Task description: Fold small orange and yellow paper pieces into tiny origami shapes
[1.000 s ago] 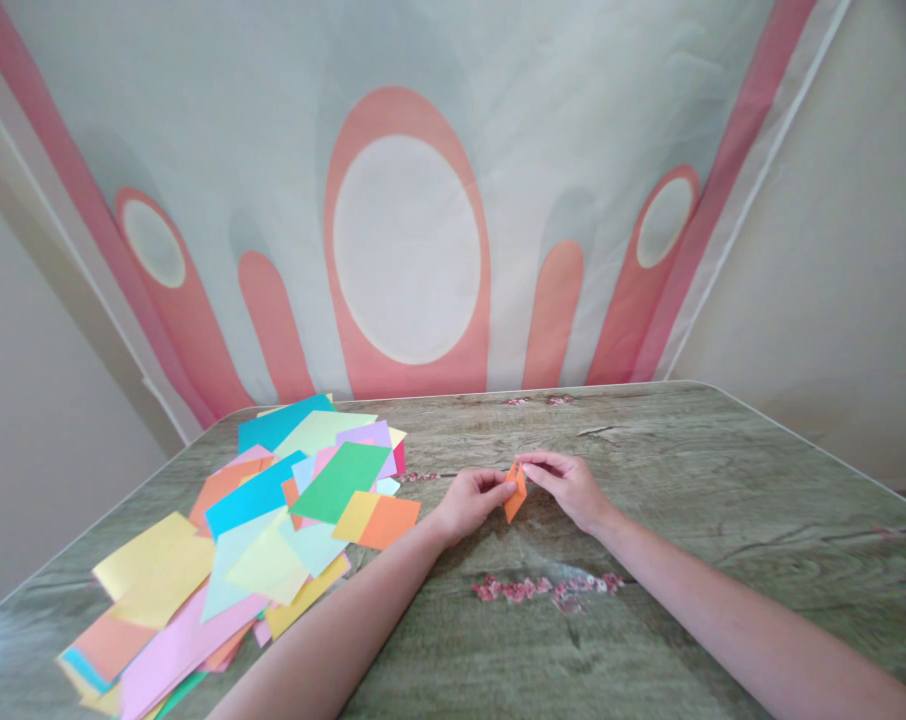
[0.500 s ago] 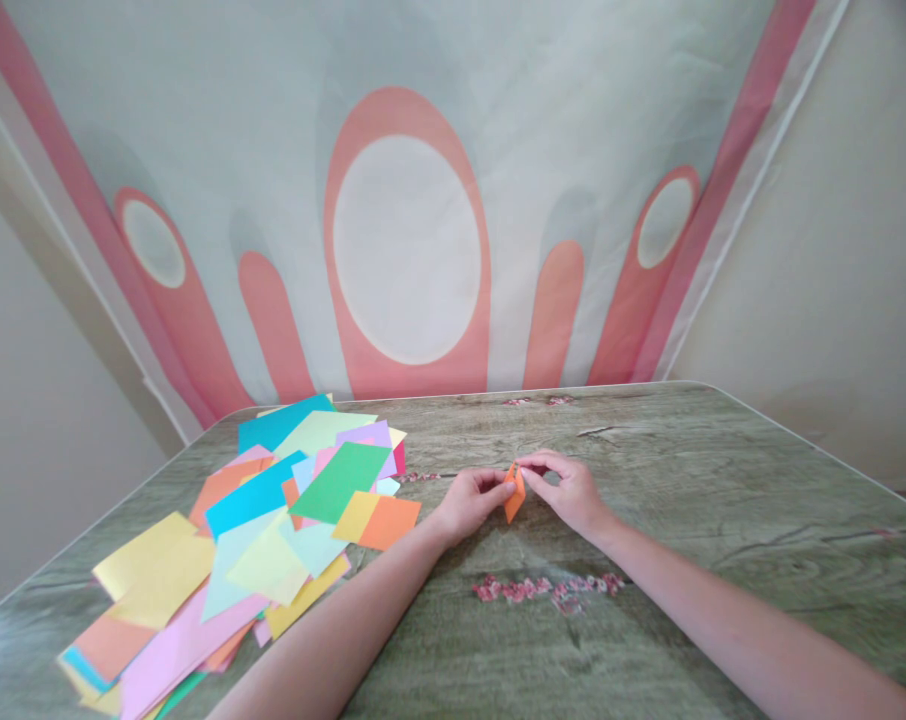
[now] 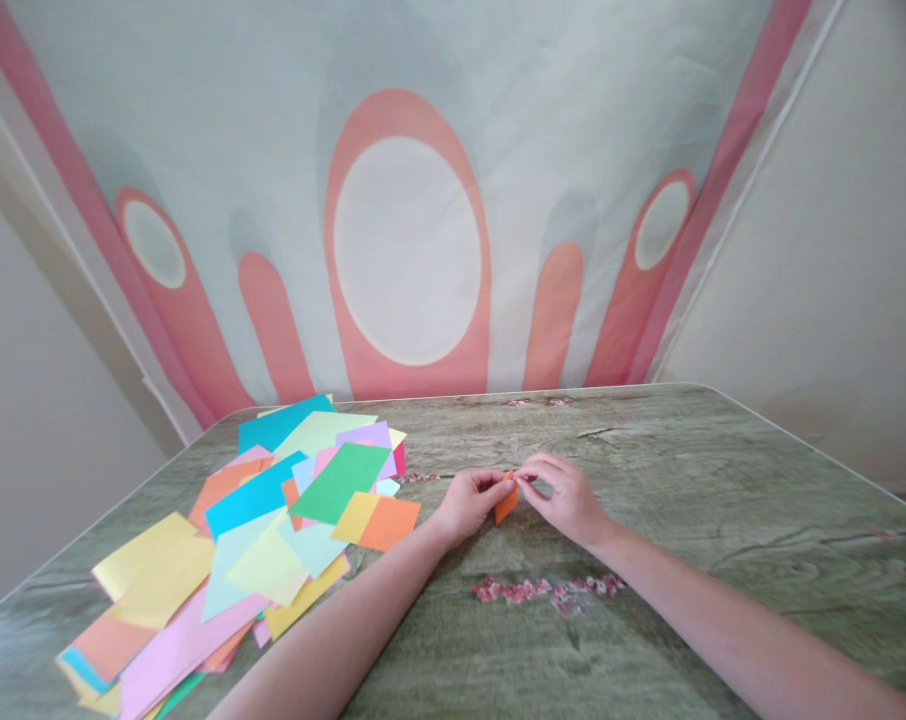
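To the left of the heap, a plain grey wall (image 3: pixel 40 330). Then the heap of coloured paper (image 3: pixel 269 565) itself, strewn in overlapping layers on a wood-grain tabletop (image 3: pixel 693 480). On the heap's left side, a golden-yellow sheet (image 3: pixel 157 560), with a pink sheet (image 3: pixel 190 645) nearer the camera. In the heap's middle, a bright blue sheet (image 3: pixel 254 493); farther right within it, a green sheet (image 3: pixel 340 482). At the heap's right edge, a small orange rectangle (image 3: pixel 393 522) beside a yellow one (hard to tell whether joined or merely overlapping). Behind the heap and well past it to the right, a printed backdrop (image 3: pixel 408 250) with salmon-pink arches and pale ovals.

Just right of the heap, the left hand (image 3: pixel 472 505), fingers drawn in, thumb pressed on a folded orange paper (image 3: pixel 506 507). Right of the heap too, and apart from it, that paper, held upright with a slight tilt. Can't tell whether its lower edge meets the tabletop. Farther right of the heap, the right hand (image 3: pixel 565 498), thumb and forefinger brought narrowly together by the paper's upper right edge; can't tell whether gripping or only touching. Also right of the heap, nearer the camera than both hands, printed pink blossoms (image 3: pixel 549 588). Farthest right of the heap, a beige wall (image 3: pixel 835 300).
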Demonstrator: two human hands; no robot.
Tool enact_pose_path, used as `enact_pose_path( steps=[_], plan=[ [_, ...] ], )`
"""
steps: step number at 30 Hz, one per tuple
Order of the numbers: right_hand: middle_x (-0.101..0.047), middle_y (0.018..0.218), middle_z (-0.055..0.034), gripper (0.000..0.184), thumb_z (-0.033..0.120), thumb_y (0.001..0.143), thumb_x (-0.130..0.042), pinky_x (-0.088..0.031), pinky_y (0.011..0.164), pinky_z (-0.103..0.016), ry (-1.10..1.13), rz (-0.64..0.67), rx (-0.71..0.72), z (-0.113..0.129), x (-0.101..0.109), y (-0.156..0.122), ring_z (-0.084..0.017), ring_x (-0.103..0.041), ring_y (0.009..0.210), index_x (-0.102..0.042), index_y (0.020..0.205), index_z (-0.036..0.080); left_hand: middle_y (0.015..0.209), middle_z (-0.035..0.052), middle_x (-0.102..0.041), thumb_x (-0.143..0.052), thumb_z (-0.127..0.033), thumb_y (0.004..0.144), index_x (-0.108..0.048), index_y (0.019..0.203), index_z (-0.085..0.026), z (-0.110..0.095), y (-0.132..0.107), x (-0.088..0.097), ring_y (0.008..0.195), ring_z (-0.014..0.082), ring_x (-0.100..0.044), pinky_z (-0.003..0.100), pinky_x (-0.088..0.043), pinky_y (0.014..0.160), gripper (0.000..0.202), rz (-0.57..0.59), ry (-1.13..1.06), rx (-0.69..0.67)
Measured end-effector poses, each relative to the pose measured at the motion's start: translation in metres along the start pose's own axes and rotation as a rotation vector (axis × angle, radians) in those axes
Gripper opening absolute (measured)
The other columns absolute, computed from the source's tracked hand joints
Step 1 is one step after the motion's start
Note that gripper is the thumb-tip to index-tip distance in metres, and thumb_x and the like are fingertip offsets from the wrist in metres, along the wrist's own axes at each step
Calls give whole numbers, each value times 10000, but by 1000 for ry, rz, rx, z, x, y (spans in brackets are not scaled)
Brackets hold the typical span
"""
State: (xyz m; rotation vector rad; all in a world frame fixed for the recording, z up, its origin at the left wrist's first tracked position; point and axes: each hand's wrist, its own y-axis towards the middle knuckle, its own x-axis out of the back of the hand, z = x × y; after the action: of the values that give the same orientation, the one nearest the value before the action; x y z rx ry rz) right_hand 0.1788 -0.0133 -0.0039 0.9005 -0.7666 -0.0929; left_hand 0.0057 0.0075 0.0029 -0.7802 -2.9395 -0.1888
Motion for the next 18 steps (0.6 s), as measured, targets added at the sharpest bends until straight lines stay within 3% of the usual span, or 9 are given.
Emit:
enact_pose_path(
  steps=[18],
  plan=[
    [-576,814,-45,68,154,765,-543,-442,722,-312,-54,-16,-2,8,5,1,-172,-548,780,-584,777,207,655,7,-589,-590,-447,721,-684,782,-106,-3,-1,0,590,100,-442,201,-346,569,360,-21,49,5]
  ],
)
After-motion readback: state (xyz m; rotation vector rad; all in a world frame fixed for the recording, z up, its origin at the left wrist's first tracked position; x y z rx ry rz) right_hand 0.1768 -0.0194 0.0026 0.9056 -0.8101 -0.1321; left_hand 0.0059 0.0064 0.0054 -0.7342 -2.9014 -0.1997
